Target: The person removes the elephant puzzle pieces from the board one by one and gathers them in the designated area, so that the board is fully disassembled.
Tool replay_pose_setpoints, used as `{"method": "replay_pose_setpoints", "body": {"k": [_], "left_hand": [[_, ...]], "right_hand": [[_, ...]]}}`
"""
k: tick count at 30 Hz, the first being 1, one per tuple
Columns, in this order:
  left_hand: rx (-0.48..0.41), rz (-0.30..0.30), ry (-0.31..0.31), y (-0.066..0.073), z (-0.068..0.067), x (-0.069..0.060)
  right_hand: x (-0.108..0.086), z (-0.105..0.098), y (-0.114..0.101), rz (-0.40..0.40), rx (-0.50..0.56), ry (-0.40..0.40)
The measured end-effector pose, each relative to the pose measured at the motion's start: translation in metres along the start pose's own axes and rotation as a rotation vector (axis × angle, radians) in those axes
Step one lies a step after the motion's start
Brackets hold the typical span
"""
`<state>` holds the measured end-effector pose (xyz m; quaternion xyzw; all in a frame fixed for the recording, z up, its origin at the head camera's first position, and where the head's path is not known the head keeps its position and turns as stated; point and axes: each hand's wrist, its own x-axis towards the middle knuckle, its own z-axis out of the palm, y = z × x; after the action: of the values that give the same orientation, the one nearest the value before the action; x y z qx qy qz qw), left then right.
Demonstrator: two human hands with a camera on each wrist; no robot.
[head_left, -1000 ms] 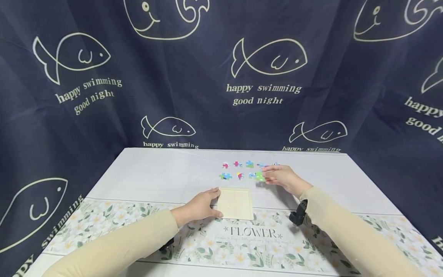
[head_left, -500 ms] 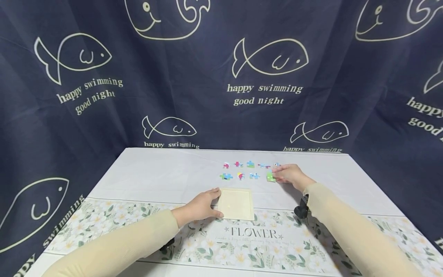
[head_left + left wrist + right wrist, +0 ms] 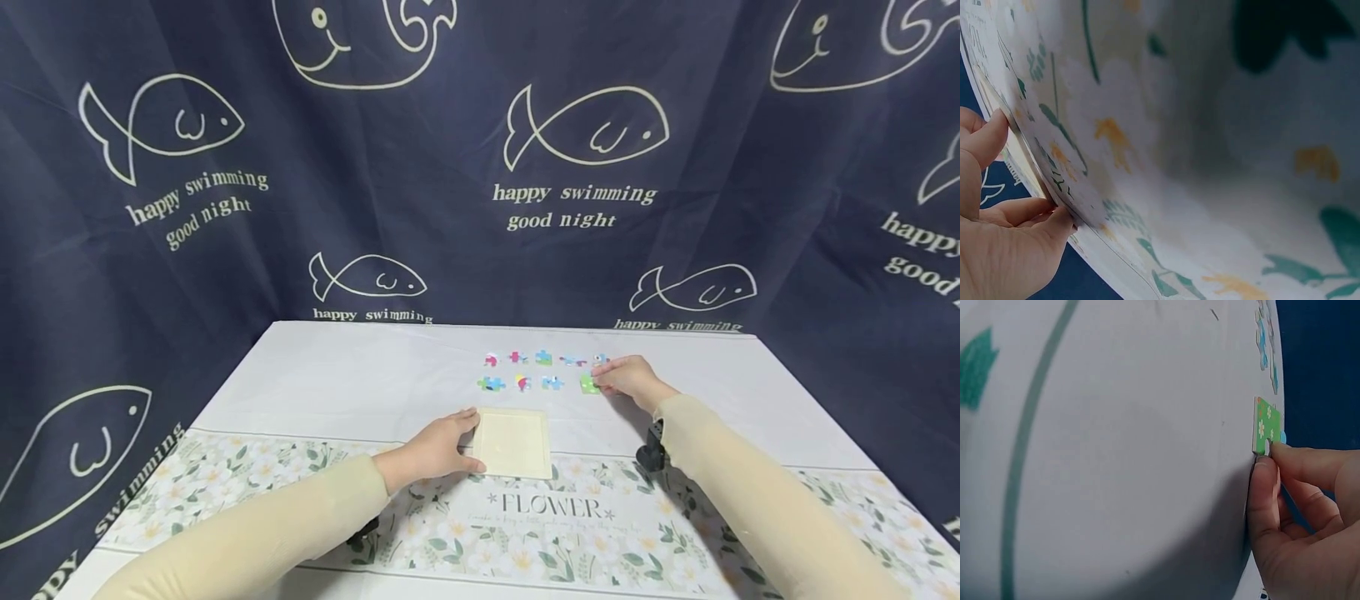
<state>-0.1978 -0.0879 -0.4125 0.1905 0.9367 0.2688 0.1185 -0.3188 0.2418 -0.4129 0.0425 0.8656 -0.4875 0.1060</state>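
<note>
My left hand (image 3: 435,448) holds the left edge of a shallow, pale wooden puzzle tray (image 3: 513,443), fingers at its far corner and thumb at its near one. In the left wrist view, the fingertips and thumb of that hand (image 3: 1010,250) meet the tray's edge. Beyond the tray to the right, my right hand (image 3: 633,381) pinches a green jigsaw piece (image 3: 588,384) by its right side. White flowers show on this green piece (image 3: 1264,428) in the right wrist view, where thumb and index finger grip its edge. The piece is at or just above the tabletop.
Several colourful jigsaw pieces (image 3: 543,358) lie in two rows behind the tray, including a blue one (image 3: 552,382) left of the green piece. A white cloth with a floral band (image 3: 555,542) covers the table. A dark fish-print curtain (image 3: 450,183) surrounds the back and sides.
My right hand has moved a little to the right with the green jigsaw piece, away from the blue piece beside it, then nearly stopped. The left hand and tray stay put.
</note>
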Motion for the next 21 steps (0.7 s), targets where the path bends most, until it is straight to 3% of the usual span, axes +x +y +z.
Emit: {"method": "replay_pose_setpoints", "body": {"k": [9,21], "left_hand": [[-0.003,0.009,-0.003,0.0004,-0.0009,0.0003],[-0.01,0.013,0.003,-0.0004,-0.0006,-0.0013]], "right_hand": [[0.0024,-0.0006,0.0008,0.02,0.015,0.058],[0.0016,-0.0034,0.0055,0.021,0.056,0.01]]}}
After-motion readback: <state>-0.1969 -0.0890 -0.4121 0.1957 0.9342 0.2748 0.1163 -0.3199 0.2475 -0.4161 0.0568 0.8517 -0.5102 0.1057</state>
